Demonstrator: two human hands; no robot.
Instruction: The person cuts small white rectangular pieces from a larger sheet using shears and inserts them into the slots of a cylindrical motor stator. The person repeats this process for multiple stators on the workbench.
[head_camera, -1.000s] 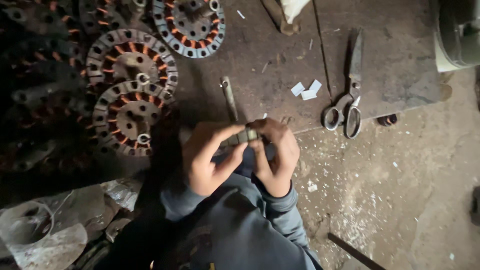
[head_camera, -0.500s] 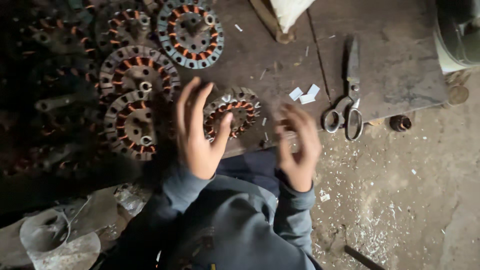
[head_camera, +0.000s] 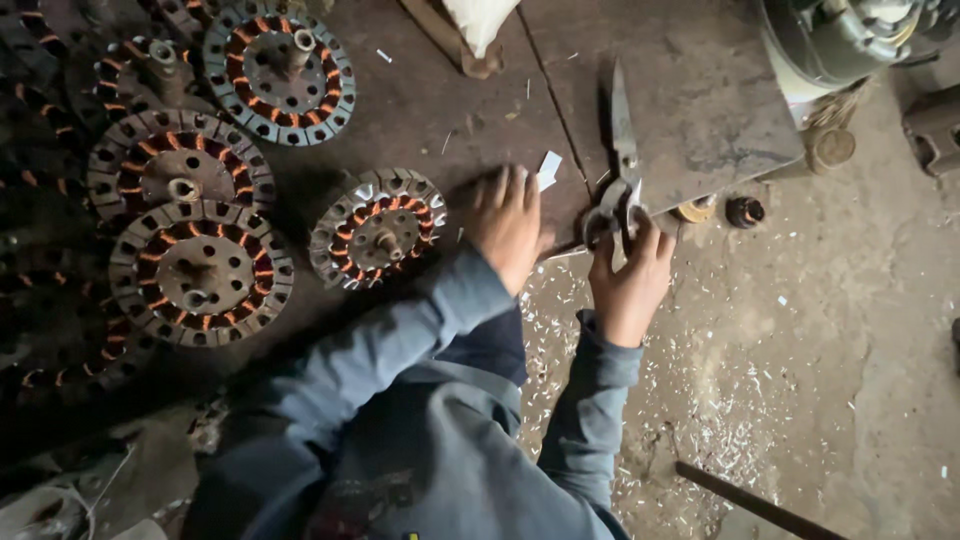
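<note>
My left hand (head_camera: 505, 225) lies palm down on the dark wooden board (head_camera: 700, 110), fingers spread, its fingertips at some small white paper pieces (head_camera: 549, 168). Just left of it a small round motor stator (head_camera: 378, 228) with copper windings lies free on the board. My right hand (head_camera: 630, 280) reaches up to the board's edge, and its fingers close around the handles of the metal scissors (head_camera: 622, 150). The blades lie flat and point away from me.
Several larger wound stators (head_camera: 200, 272) (head_camera: 178, 175) (head_camera: 280, 70) lie at the left. A motor housing (head_camera: 840, 40) stands at the top right. Small round parts (head_camera: 745, 211) sit by the board's edge. White scraps litter the dirt floor (head_camera: 800, 350), and a dark rod (head_camera: 760, 505) lies lower right.
Both hands held the small stator, then set it on the board. My left hand has moved right to the paper pieces and my right hand has gone to the scissors' handles.
</note>
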